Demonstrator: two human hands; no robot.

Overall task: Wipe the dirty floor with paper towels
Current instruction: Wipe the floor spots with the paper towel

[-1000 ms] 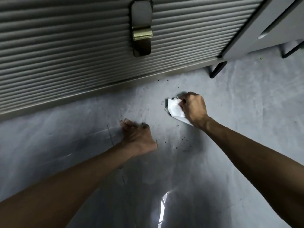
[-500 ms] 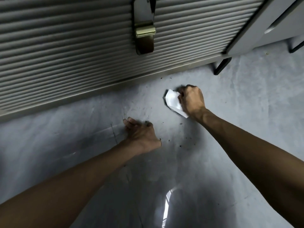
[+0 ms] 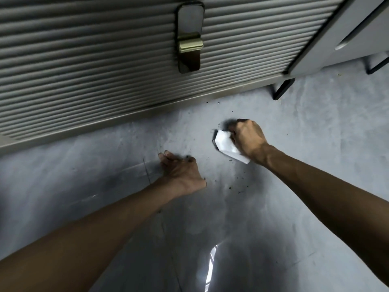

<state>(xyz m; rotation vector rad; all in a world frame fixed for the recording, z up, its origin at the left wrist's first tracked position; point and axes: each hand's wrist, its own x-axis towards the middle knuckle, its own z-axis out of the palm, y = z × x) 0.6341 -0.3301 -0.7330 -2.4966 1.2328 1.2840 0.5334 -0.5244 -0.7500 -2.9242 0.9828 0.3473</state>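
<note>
My right hand [image 3: 247,140] grips a folded white paper towel [image 3: 226,145] and presses it on the grey floor [image 3: 315,144]; most of the towel sticks out to the left of my fist. Dark crumbs of dirt [image 3: 239,185] lie scattered on the floor below and around the towel, and a few more sit near the shutter's bottom rail. My left hand [image 3: 181,171] rests on the floor to the lower left of the towel, fingers spread and bent, holding nothing.
A ribbed metal roller shutter [image 3: 84,70] with a brass-and-black handle [image 3: 190,39] runs along the far side. A grey cabinet [image 3: 347,39] on thin black legs [image 3: 281,89] stands at the upper right. A bright reflection [image 3: 211,262] shines on the floor nearby.
My right hand slid the paper towel a short way along the floor, away from me and back. My left hand stayed planted on the floor.
</note>
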